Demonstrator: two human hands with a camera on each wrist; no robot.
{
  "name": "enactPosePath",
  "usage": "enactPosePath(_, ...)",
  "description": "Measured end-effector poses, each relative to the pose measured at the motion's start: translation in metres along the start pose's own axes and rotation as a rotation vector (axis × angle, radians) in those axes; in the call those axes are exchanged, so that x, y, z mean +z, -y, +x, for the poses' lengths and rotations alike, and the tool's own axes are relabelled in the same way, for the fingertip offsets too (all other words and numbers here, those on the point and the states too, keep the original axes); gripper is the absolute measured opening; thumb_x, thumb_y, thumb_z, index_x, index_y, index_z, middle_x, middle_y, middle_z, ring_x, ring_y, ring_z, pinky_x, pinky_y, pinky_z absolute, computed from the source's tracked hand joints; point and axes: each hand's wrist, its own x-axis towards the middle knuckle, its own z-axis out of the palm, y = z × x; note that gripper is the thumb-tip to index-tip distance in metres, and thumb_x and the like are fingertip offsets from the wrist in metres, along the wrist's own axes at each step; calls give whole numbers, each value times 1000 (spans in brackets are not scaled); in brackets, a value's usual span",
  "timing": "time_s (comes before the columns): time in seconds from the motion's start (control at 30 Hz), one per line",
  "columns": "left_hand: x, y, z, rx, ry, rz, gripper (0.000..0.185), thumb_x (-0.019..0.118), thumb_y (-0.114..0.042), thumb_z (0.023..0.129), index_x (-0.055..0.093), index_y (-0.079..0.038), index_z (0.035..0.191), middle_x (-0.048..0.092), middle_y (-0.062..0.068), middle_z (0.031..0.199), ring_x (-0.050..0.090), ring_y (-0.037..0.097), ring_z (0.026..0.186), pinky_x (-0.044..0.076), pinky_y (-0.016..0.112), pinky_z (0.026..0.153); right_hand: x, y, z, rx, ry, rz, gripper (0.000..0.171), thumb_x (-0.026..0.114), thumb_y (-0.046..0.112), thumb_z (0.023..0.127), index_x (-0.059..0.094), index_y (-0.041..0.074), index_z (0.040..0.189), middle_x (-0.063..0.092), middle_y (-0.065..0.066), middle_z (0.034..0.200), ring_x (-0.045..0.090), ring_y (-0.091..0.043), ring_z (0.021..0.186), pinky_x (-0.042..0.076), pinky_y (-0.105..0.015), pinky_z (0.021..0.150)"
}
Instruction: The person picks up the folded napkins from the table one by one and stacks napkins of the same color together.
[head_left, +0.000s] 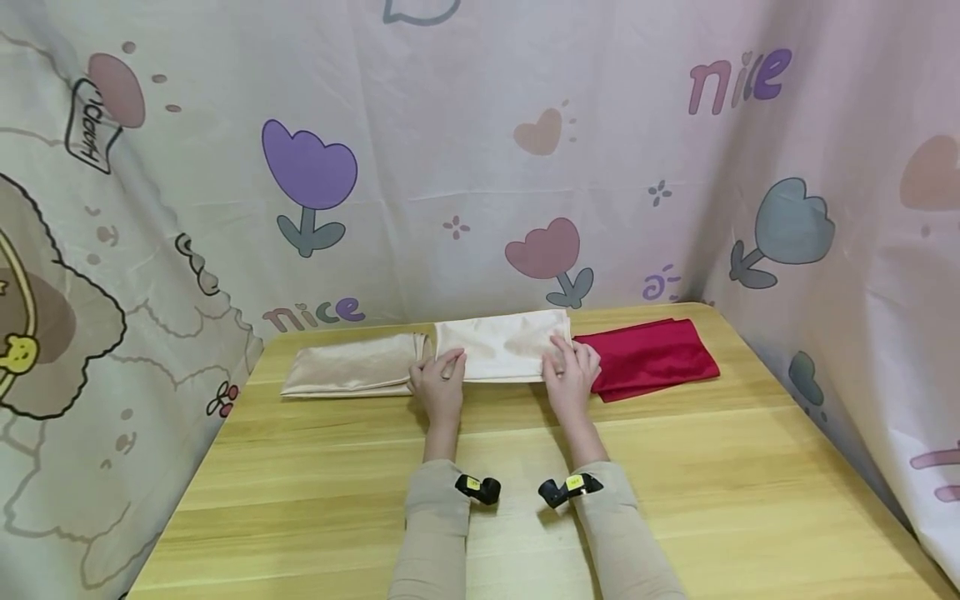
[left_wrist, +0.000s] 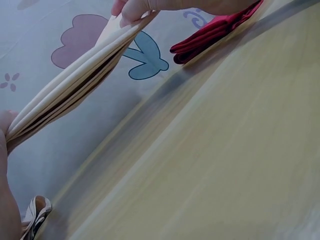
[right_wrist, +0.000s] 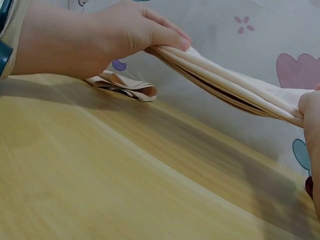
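The left hand (head_left: pixel 438 383) has its grip closed on the near left corner of a folded cream cloth (head_left: pixel 504 346), fingers on top of the layers and thumb beneath. The right hand (head_left: pixel 572 377) pinches the near right corner of the same cloth in the same way. The wrist views show the cloth stretched between the two hands, its stacked layers lifted clear of the worktop (head_left: pixel 525 500) along the near edge. In the head view the cloth sits toward the far side of the worktop, near the middle. Just left of it lies a folded tan cloth (head_left: pixel 348 365), close by the left hand. Just right of it lies a folded red cloth (head_left: pixel 648 357), touching or nearly touching the right hand. A printed curtain (head_left: pixel 450 150) with tulips hangs behind and to both sides.
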Motion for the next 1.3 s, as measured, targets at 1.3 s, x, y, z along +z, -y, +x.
enactPosePath(1.3, -37, 0, 23, 2, -86, -18, 30, 90, -25, 79, 83, -16, 106, 74, 21, 98, 44, 35, 109, 26, 51, 101, 15, 38, 2, -69, -77, 106, 31, 79, 3, 84, 73, 1, 115, 59, -22, 102, 43, -42, 111, 30, -49, 98)
